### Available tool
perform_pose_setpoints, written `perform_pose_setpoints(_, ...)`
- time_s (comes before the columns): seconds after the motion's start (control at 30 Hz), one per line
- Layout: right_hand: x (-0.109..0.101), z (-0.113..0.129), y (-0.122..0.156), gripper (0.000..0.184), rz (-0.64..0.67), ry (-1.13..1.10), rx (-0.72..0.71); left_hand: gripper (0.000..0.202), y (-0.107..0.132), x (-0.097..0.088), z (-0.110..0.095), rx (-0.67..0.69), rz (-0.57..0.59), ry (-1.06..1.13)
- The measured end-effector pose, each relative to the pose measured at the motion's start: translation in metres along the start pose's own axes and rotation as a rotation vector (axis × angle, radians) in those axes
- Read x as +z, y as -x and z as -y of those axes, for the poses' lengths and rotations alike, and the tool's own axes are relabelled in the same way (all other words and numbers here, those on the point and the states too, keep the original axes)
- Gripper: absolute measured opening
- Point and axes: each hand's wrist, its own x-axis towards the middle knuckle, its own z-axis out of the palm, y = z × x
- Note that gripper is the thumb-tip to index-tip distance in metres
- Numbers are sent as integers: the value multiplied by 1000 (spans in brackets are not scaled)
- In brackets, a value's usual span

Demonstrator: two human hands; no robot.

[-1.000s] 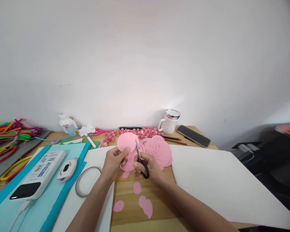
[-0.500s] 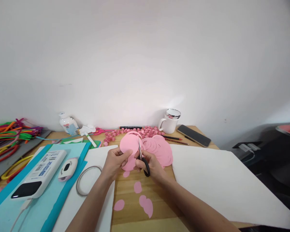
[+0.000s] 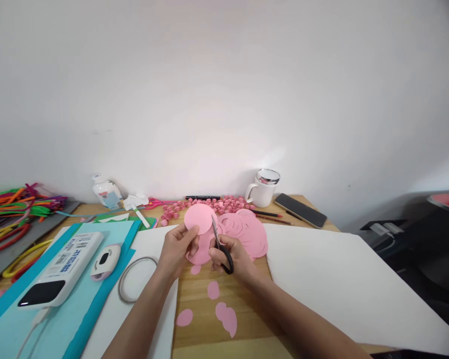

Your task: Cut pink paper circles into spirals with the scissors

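My left hand (image 3: 181, 247) pinches a pink paper circle (image 3: 198, 218) by its lower edge and holds it above the table. My right hand (image 3: 232, 257) is wrapped round black-handled scissors (image 3: 227, 260), whose blades point up beside the circle's right edge. Whether the blades touch the paper I cannot tell. Under and behind both hands lies a pile of pink paper offcuts and curls (image 3: 249, 234). Several small pink paper pieces (image 3: 213, 290) lie on the wood nearer to me.
Small pink rolled paper pieces (image 3: 232, 203) lie along the wall beside a white mug (image 3: 265, 192) and a phone (image 3: 300, 210). White boards (image 3: 333, 279) flank the work area. At left are a power bank (image 3: 62, 269), a tape roll (image 3: 121, 291) and colourful pipe cleaners (image 3: 22, 204).
The thin pink strip that arched over the circle has come away from its top. The circle has shifted slightly up and left; the scissors remain at its right side.
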Motion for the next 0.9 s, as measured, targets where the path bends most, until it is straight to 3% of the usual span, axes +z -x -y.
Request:
perform_pose_setpoints(0.37, 4, 1, 0, 32, 48, -17, 27, 34, -1, -1, 6, 16, -60, -27)
perform_pose_setpoints(0.7, 0, 2, -3, 32, 3, -63, 16, 34, 0, -3, 5, 7, -3, -131)
perform_pose_setpoints(0.9, -2, -2, -2, 22, 12, -2, 12, 36, 1, -4, 4, 3, -8, -131)
